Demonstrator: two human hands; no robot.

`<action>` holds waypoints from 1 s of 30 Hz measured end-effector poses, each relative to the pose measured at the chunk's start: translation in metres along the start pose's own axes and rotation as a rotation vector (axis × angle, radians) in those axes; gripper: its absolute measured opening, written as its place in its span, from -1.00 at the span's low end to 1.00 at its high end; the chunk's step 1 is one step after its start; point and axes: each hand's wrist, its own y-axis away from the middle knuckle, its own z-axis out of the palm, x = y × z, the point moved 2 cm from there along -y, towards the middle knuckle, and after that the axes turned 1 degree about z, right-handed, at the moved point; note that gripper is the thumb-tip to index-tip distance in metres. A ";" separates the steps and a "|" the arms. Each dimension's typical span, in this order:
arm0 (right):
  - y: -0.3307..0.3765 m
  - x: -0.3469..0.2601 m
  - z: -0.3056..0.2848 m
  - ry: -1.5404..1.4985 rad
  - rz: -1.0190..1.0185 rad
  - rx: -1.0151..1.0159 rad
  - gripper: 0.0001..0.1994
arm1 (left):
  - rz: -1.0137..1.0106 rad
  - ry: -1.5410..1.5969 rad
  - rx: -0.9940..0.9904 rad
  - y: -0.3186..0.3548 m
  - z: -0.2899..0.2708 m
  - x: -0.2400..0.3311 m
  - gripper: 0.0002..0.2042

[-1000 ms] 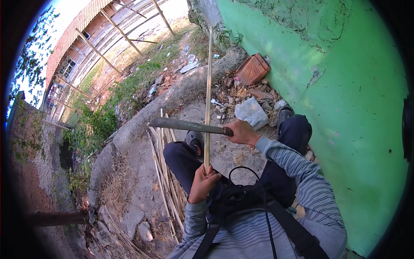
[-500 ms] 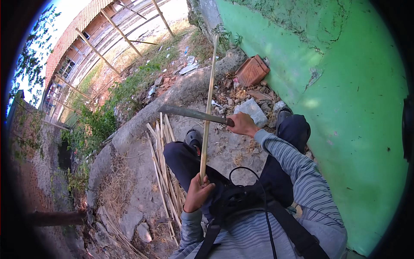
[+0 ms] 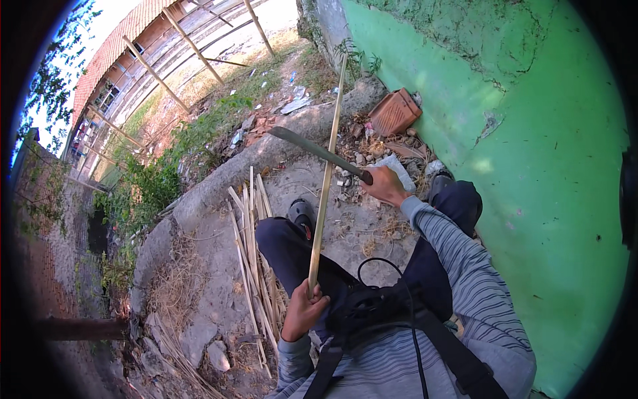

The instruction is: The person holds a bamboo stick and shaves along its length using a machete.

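My left hand (image 3: 304, 311) is closed round the near end of a long, pale bamboo strip (image 3: 325, 189), which slants up and away toward the green wall's far corner. My right hand (image 3: 387, 186) grips the dark handle of a machete (image 3: 306, 144). Its long grey blade points up and left and crosses the strip beyond the middle; whether the two touch I cannot tell. Beside my left knee, a bundle of split bamboo strips (image 3: 251, 266) lies on the ground.
A green wall (image 3: 531, 199) rises at my right. Ahead curves a low concrete kerb (image 3: 232, 169), with an orange-brown hollow block (image 3: 395, 112) and a pale stone block (image 3: 397, 170) amid rubble. A black cable (image 3: 413, 319) hangs over my lap. Leafy plants (image 3: 149, 193) grow at left.
The machete has slid toward me along the bamboo strip, its blade now tilting more steeply up to the left. My right hand has shifted slightly right. The whole view has moved a little.
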 end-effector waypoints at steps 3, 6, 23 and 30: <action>0.020 -0.025 0.011 -0.085 -0.075 -0.063 -0.79 | 0.041 -0.036 0.037 -0.005 -0.003 -0.004 -0.76; 0.044 -0.055 0.006 -0.048 -0.196 -0.156 -0.81 | 0.122 -0.190 0.139 -0.013 -0.001 0.006 -0.80; 0.024 -0.029 0.011 -0.030 -0.128 -0.099 -0.83 | 0.130 -0.443 0.262 -0.002 0.000 0.022 -0.89; 0.004 -0.003 0.005 0.009 -0.006 -0.076 -0.79 | 0.207 -0.485 0.325 0.016 -0.013 0.003 -0.90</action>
